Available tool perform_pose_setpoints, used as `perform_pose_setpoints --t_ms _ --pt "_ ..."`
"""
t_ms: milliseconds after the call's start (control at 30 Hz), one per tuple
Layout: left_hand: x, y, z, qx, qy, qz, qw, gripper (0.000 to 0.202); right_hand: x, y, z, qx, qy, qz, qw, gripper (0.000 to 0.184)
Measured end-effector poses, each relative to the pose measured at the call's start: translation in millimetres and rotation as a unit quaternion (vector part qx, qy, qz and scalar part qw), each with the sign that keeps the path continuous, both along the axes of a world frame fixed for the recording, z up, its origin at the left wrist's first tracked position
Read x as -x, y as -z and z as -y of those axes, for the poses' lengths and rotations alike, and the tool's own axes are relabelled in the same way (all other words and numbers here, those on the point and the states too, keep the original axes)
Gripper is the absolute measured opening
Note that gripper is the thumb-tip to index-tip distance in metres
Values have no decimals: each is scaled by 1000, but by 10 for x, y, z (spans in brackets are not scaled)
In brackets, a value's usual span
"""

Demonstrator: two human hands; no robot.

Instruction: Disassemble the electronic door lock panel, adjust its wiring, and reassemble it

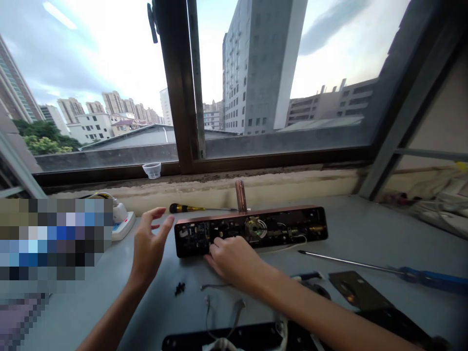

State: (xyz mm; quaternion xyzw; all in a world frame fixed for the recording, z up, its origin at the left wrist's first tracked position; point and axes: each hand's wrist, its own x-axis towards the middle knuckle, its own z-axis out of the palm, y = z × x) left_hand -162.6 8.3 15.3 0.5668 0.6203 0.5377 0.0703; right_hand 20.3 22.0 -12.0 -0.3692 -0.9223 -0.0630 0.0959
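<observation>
A long dark door-lock body [285, 226] lies open-side up on the grey table [365, 234], its circuit board and brass parts exposed, with a copper handle stub [240, 196] rising behind it. My right hand [234, 258] rests at the lock's front edge with its fingers curled into the left part of the casing; what they pinch is hidden. My left hand [149, 243] hovers just left of the lock's end, fingers spread, holding nothing.
A yellow-handled screwdriver [186, 208] lies behind the lock. A blue-handled screwdriver [420, 277] lies at the right. Small black screws [179, 288], loose wires [223, 312], a dark plate [356, 290] and a black panel [234, 339] sit near me. A power strip [122, 222] is left, a plastic cup [152, 170] on the sill.
</observation>
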Motion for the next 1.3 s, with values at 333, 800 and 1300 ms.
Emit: perform_pose_setpoints --t_ms 333,800,1300 --pt "-50 288 -173 152 226 163 948 41 32 73 21 84 141 -115 980 25" --pt "-75 303 -179 136 254 180 941 29 46 95 37 64 155 -91 982 27" --pt "-36 353 -215 141 266 200 932 35 227 88 15 78 159 30 984 30"
